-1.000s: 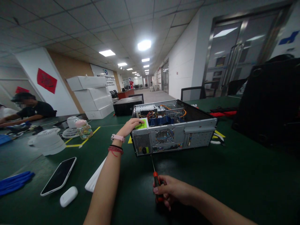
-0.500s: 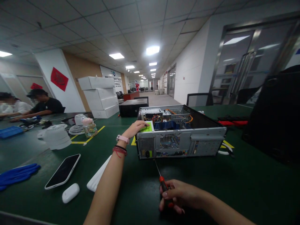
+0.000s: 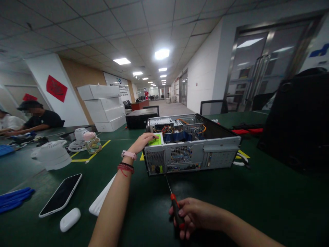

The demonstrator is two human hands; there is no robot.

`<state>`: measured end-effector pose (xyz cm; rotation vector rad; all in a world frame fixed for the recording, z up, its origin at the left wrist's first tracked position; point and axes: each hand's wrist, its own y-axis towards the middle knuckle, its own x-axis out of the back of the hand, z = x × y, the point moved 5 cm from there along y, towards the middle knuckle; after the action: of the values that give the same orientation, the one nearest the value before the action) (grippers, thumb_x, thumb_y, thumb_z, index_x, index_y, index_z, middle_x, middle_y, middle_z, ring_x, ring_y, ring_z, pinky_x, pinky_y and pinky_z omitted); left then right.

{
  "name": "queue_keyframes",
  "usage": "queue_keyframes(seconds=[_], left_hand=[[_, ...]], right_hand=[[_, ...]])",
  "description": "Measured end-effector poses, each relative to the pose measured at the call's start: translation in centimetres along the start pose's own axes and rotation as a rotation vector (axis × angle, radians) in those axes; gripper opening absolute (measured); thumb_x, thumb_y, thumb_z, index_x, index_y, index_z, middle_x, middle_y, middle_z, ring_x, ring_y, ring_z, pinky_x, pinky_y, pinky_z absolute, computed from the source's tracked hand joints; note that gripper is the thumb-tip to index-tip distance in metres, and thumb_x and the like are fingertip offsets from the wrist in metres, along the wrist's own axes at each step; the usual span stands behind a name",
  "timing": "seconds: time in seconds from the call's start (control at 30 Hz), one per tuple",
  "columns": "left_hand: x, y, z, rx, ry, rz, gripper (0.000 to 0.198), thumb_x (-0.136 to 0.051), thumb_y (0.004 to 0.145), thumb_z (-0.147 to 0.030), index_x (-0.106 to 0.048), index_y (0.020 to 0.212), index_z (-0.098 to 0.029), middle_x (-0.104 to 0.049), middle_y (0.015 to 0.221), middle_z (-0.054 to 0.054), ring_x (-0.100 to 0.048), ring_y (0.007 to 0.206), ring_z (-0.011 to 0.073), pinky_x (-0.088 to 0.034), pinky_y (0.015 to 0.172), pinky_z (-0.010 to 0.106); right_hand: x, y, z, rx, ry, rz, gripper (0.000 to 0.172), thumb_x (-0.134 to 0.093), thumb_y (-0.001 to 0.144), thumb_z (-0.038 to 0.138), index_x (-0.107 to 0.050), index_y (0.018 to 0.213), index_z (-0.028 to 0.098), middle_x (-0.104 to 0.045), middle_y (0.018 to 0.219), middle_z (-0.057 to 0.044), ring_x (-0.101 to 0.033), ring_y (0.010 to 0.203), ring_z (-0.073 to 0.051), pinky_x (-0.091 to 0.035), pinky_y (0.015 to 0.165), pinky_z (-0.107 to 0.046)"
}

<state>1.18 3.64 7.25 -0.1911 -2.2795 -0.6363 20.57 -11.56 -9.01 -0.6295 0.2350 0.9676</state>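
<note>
An opened computer case (image 3: 222, 144) lies on its side on the green table, its rear panel facing me. My left hand (image 3: 145, 140) rests with stretched fingers on the power supply (image 3: 159, 138), a metal box with a bright green label in the case's near left corner. My right hand (image 3: 189, 216) is closed around the handle of a screwdriver (image 3: 175, 207), black and red. The thin shaft slants up and away to the lower edge of the rear panel, below the power socket. Whether its tip sits in a screw is too small to tell.
Left of my forearm lie a white slab-like object (image 3: 100, 198), a phone (image 3: 61, 195), a white earbud case (image 3: 70, 219) and blue gloves (image 3: 15, 199). Behind them stand a clear jar (image 3: 93, 144) and small white fan (image 3: 78, 144). A large black panel (image 3: 290, 120) rises at right.
The view has turned slightly right, so everything appears shifted left. My right fingers have moved a little on the screwdriver handle. My left hand stays on the power supply.
</note>
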Motion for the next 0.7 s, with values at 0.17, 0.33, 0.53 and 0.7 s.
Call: queue_keyframes(seconds=[0.17,0.33,0.53,0.7], left_hand=[[0.0,0.0,-0.1,-0.002,0.004,0.006,0.041,-0.037,0.080,-0.034,-0.068,0.099,-0.015,-0.060,0.121,0.007,-0.048,0.119,0.0226,-0.029,0.107,0.034],[0.0,0.0,-0.3,-0.019,0.002,0.006,0.040,-0.037,0.080,-0.033,-0.068,0.098,-0.016,-0.062,0.119,0.006,-0.049,0.118,0.0218,-0.030,0.107,0.033],[0.0,-0.1,-0.2,0.006,-0.005,0.001,0.039,-0.037,0.079,-0.033,-0.068,0.097,-0.017,-0.061,0.120,0.005,-0.048,0.118,0.0227,-0.030,0.107,0.034],[-0.1,-0.1,-0.1,0.017,-0.015,0.003,0.041,-0.037,0.078,-0.034,-0.068,0.099,-0.016,-0.058,0.123,0.007,-0.046,0.120,0.0231,-0.028,0.107,0.034]], right_hand=[[0.5,0.2,-0.1,0.003,0.012,-0.047,0.038,-0.070,0.064,0.028,-0.050,0.094,0.014,-0.063,0.075,-0.002,-0.063,0.053,-0.011,-0.044,0.050,-0.020],[1.2,0.2,0.0,-0.016,-0.017,-0.096,0.042,-0.073,0.062,0.031,-0.044,0.089,0.016,-0.067,0.077,-0.004,-0.051,0.038,-0.004,-0.037,0.041,-0.017],[1.1,0.2,-0.1,-0.038,-0.067,-0.070,0.041,-0.071,0.064,0.032,-0.043,0.090,0.016,-0.067,0.069,-0.005,-0.044,0.033,-0.002,-0.029,0.035,-0.014],[0.9,0.1,0.0,-0.019,-0.070,-0.071,0.043,-0.070,0.064,0.031,-0.042,0.093,0.017,-0.065,0.064,-0.002,-0.046,0.033,-0.003,-0.034,0.037,-0.014]])
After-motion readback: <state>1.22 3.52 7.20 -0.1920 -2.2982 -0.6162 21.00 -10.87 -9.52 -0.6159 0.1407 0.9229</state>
